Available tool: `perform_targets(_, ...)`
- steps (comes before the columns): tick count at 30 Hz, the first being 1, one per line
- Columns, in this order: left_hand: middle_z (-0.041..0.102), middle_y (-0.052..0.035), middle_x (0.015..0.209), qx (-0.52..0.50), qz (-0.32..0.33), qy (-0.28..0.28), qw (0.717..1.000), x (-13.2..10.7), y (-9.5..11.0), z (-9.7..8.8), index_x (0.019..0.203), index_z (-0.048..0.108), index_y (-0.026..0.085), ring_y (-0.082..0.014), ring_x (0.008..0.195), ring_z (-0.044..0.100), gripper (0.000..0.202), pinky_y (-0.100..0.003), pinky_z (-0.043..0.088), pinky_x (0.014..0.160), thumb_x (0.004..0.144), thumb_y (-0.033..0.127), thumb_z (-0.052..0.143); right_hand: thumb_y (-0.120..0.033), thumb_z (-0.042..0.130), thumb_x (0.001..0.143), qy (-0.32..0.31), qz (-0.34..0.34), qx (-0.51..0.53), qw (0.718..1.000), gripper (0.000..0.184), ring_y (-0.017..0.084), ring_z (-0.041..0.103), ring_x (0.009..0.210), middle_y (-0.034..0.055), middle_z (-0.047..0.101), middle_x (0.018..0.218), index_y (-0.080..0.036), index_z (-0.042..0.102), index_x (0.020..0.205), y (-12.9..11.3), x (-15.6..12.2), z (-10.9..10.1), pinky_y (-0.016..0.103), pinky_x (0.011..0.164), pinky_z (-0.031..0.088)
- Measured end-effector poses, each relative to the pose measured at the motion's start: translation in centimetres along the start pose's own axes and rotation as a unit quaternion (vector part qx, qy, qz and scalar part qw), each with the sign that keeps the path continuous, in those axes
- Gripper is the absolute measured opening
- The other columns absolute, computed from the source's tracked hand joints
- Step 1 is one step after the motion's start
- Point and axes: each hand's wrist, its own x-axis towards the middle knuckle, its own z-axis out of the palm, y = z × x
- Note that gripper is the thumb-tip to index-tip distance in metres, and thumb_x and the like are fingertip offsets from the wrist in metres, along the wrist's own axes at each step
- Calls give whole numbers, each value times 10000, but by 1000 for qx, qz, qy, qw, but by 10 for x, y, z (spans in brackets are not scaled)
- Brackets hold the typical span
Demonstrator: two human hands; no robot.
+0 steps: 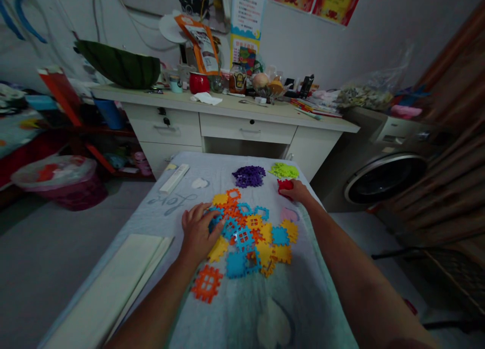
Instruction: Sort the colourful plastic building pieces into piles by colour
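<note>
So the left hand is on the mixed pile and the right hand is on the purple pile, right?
Not quite: in the head view the right hand rests on the red pieces beside the green pile; the purple pile lies apart, untouched. The left hand is on the mixed pile, as you said.

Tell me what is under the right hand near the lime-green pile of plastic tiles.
A red plastic tile pokes out from under the right hand, on the grey cloth beside the lime-green pile. The palm covers the rest, so whether more tiles lie beneath cannot be seen.
</note>
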Motion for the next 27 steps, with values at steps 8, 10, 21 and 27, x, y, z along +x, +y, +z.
perform_targets(8, 595, -92, 1218, -9, -23, -20, 999, 2, -5, 7, 1032, 669, 256, -293, 1158, 503, 306, -522, 313, 1021, 847, 467, 545, -381, 667, 734, 69, -101, 46, 991, 317, 193, 551, 868, 81, 594, 988, -174, 598, 964, -18, -52, 3, 295, 757, 422)
perform_targets(10, 603, -87, 1208, -15, -24, -20, 999, 3, -5, 6, 1020, 668, 257, -287, 1147, 511, 298, -513, 316, 1016, 845, 465, 546, -366, 675, 716, 62, -110, 115, 985, 322, 178, 546, 812, 47, 591, 925, -177, 578, 957, -26, -61, -3, 292, 731, 428)
perform_targets(21, 631, -64, 1195, -117, -32, -25, 992, 2, -1, -3, 1079, 640, 253, -241, 1173, 506, 378, -508, 266, 1057, 954, 406, 318, -367, 629, 820, -149, -276, 342, 886, 344, 122, 566, 758, 1, 630, 945, -203, 529, 1106, -128, -131, -17, 249, 691, 449)
perform_targets(27, 609, -69, 1237, -105, 42, -71, 991, 1, 0, -2, 1167, 602, 251, -270, 1201, 489, 430, -498, 285, 1066, 826, 509, 559, -160, 544, 830, -44, -278, 184, 942, 140, 180, 582, 923, 52, 649, 964, -184, 622, 943, -115, -104, -3, 329, 864, 439)
